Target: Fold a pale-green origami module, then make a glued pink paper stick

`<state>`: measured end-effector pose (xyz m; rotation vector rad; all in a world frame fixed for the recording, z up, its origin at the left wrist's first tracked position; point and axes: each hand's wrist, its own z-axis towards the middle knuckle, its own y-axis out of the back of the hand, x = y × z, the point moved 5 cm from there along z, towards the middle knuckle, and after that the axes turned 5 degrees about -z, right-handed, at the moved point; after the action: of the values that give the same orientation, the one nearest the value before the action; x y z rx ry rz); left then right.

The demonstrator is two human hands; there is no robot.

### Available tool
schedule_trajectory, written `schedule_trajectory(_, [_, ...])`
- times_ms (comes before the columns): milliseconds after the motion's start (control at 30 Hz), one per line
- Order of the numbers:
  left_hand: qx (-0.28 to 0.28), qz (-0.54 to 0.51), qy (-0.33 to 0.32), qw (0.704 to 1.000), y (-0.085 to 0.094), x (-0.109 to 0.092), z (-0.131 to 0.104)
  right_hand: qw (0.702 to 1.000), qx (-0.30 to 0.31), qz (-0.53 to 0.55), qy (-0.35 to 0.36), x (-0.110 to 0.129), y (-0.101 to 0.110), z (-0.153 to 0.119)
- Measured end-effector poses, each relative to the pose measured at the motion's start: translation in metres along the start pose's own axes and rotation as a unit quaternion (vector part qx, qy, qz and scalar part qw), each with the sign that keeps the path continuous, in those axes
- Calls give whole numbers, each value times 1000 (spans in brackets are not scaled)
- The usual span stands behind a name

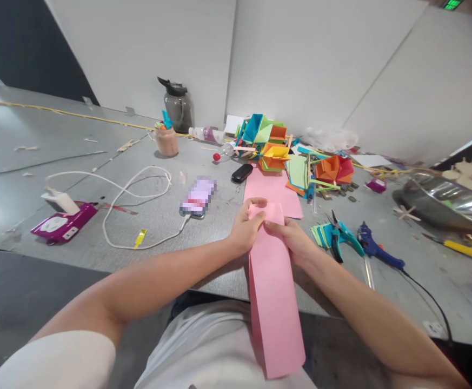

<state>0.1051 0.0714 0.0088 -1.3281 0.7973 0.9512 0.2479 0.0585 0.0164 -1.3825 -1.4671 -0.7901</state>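
Both my hands grip a long strip of folded pink paper (276, 302) near its far end, over the table's front edge. The near part of the paper hangs toward my lap, its layers slightly apart. My left hand (247, 227) pinches the left edge, with the thumb on top and fingers curled behind. On the right edge, my right hand (296, 237) presses with its thumb; its other fingers are hidden under the paper. Just beyond my hands lies a flat pink sheet (288, 208) on the table.
Colourful folded-paper shapes (274, 156) stand at the back. To the right lie pliers (337, 237), a blue glue gun (379, 248), a yellow-handled tool (465, 249) and a metal bowl (430, 197). Leftward are a phone (198, 197), its white cable (108, 227) and a purple power strip (67, 222).
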Motion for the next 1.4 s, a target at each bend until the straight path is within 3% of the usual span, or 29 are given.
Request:
schedule_trajectory(433, [-4,-85,27,996,-2,-8,-6,999,-9,16,35,7,10,-3])
schedule_trajectory(500, [3,-54,9,998,-2,-11,-3,999,-23,19,46,9,13,-2])
schedule_trajectory(633, [70,81,1,994,-6,-15,1,996,-58,24,63,12,19,-2])
schedule_trajectory(800, [51,241,-32,969,-4,-19,1,996,-60,36,64,6,16,-2])
schedule_trajectory(967, [38,276,-43,960,-3,-19,-3,996,-56,38,53,4,15,-3])
schedule_trajectory(1167, [45,296,-57,952,-5,-20,-8,993,-63,50,84,14,20,-1])
schedule_trajectory(1400, [53,306,-61,949,-6,-22,-9,990,-82,38,107,10,22,2])
